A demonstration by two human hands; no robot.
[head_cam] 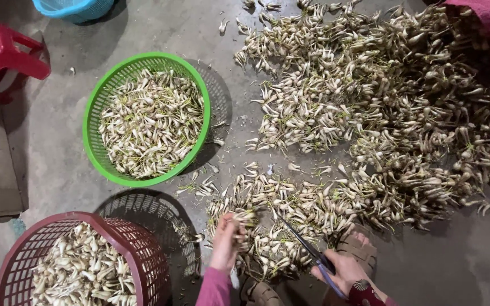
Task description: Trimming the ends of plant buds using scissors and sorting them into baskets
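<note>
Two hands over bulb-strewn concrete floor (58, 147): left hand (226, 238) pinching bulbs (244, 216), right hand (341, 271) gripping scissors (304, 245).

Soft, even light falls from above. The green basket (146, 59) casts a meshed shadow rightward. Corners darken; focus stays sharp.

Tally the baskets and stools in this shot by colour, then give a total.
Green basket: 1
Dark red basket: 1
Blue basket: 1, only partly in view at the top edge
Red stool: 1
Total: 4
</note>
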